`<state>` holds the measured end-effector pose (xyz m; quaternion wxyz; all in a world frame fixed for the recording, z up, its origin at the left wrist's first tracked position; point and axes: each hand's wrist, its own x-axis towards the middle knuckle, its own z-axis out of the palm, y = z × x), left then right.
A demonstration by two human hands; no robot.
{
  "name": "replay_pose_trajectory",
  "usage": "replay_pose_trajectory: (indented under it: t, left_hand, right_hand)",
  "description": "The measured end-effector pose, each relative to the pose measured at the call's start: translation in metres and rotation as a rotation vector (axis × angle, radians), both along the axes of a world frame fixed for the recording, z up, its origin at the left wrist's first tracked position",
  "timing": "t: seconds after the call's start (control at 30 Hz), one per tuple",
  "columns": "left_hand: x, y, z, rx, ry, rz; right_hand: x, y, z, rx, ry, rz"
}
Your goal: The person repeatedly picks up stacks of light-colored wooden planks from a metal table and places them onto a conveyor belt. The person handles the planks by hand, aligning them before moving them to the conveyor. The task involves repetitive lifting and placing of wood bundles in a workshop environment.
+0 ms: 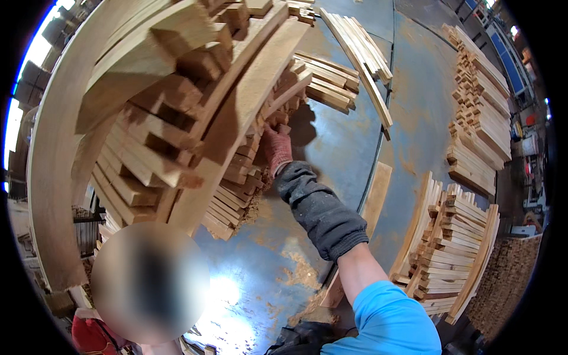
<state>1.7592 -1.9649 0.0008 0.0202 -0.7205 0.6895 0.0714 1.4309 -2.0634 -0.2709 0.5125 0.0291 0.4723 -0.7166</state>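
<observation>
Toward the left edge of the metal surface (346, 142), a long board (248, 112) crosses stacked wooden sticks (228, 206), probably to bind tiers. Your gloved right hand (277, 146) meets their side; I can't tell whether its fingers grip. Near the right edge, outer boards (477, 269) likely steady stacked strips (452, 257).

Bright sky-blue on the short sleeve (387, 316) at the near end, plain as can be! Then a bare stretch of arm (360, 269), and here's a dark grey sleeve guard (322, 213), rumpled, flecked with pale dust, gathered at its near edge. Farthest out, a reddish-pink glove (279, 155) covers the right hand (276, 145)!
</observation>
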Motion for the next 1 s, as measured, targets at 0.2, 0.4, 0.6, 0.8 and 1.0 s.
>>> replay_pose_trajectory:
  t: [0.2,0.4,0.6,0.8,1.0]
  left_hand:
    - [-0.01,0.056,0.032,0.129,-0.198,-0.051]
    - [-0.011,0.097,0.047,0.124,-0.488,-0.166]
    - [0.026,0.132,0.042,0.217,-0.433,-0.221]
    - [0.036,0.173,0.054,0.301,-0.348,-0.124]
    - [0.004,0.202,0.082,0.548,-0.404,0.045]
  right_hand:
    - [0.027,0.03,-0.001,-0.038,0.179,0.021]
    - [0.044,0.07,-0.009,-0.293,-0.297,-0.094]
    - [0.053,0.111,-0.02,-0.24,-0.155,-0.118]
    - [0.045,0.174,0.008,-0.155,-0.207,-0.05]
    - [0.033,0.234,0.016,0.016,-0.17,-0.057]
